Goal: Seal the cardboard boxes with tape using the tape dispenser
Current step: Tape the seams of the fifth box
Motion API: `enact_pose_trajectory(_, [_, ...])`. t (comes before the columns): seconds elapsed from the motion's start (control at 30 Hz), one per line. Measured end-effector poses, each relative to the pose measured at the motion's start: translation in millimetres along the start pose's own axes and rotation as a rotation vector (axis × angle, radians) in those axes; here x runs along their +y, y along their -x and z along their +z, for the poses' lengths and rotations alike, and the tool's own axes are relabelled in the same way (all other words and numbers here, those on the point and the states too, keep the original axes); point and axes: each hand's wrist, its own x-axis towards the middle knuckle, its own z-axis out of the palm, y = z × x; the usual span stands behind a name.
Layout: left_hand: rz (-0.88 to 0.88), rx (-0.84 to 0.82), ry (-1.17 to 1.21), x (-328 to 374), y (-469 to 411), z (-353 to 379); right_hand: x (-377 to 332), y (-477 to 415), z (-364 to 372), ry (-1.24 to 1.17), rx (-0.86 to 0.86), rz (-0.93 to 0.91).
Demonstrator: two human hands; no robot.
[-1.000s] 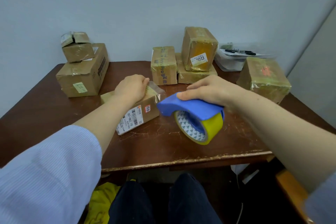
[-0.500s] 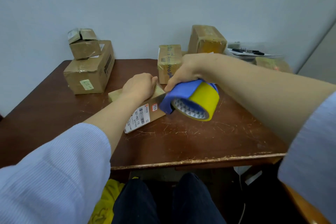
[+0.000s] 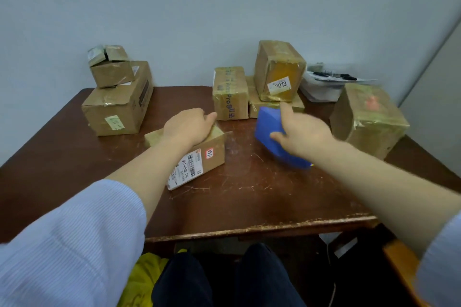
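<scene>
A small cardboard box [image 3: 208, 154] with a barcode label lies near the middle of the brown table [image 3: 249, 194]. My left hand [image 3: 187, 127] sits on top of it, fingers curled over its far edge and holding it down. To the right of the box, apart from it, is the blue tape dispenser [image 3: 269, 127], low at the table surface; its yellow roll is almost hidden. My right hand [image 3: 304, 134] grips the dispenser from the right, thumb across its near side and index finger stretched along its far edge. That hand is motion-blurred.
A big box [image 3: 117, 112] with a little open-flapped box [image 3: 111, 67] on it stands back left. Taped boxes [image 3: 230, 92] [image 3: 279, 70] stand at the back centre, another [image 3: 366, 119] at the right. A white bag [image 3: 321, 87] lies behind. The table's front edge [image 3: 249, 228] is close to my knees.
My right hand has carried the tape dispenser away from the small box, to the right and down to the table. My left hand has stayed on the box.
</scene>
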Motion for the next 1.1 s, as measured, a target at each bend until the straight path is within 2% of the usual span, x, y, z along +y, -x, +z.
enact_pose_trajectory(0.17, [-0.024,0.007,0.004,2,3,-1,8,5,59,0.105,0.105,0.024])
enact_pose_trajectory(0.27, [-0.049,0.012,0.006,3,4,-2,8,7,58,0.174,0.086,0.074])
enact_pose_trajectory(0.33, [-0.079,0.02,0.003,5,5,-4,0,12,55,0.261,0.228,0.08])
enact_pose_trajectory(0.37, [-0.101,0.023,0.006,5,6,-5,-8,16,51,0.223,0.349,0.043])
enact_pose_trajectory(0.4, [-0.124,0.024,0.007,6,7,-6,-17,18,49,0.099,0.394,-0.019])
enact_pose_trajectory(0.43, [-0.143,0.023,0.001,7,9,-8,-29,20,46,-0.127,0.326,-0.049])
enact_pose_trajectory(0.47, [-0.158,0.021,-0.008,7,10,-10,-43,21,42,-0.411,0.182,-0.029])
enact_pose_trajectory(0.53, [-0.183,0.016,-0.008,8,14,-15,-69,13,39,-0.901,-0.118,0.117])
enact_pose_trajectory(0.57, [-0.193,0.008,0.008,8,17,-17,-79,7,39,-1.054,-0.178,0.173])
enact_pose_trajectory(0.63, [-0.19,-0.012,0.069,4,22,-21,-96,-4,37,-1.208,-0.246,0.246])
enact_pose_trajectory(0.77, [-0.205,-0.064,0.215,-8,36,-18,-116,-24,39,-1.3,-0.224,0.285])
enact_pose_trajectory(0.87, [-0.263,0.014,0.256,-14,39,-10,-121,-32,44,-1.22,-0.143,0.278])
enact_pose_trajectory(1.1, [-0.276,0.114,0.325,-19,44,-7,-113,-41,57,-1.117,-0.021,0.279])
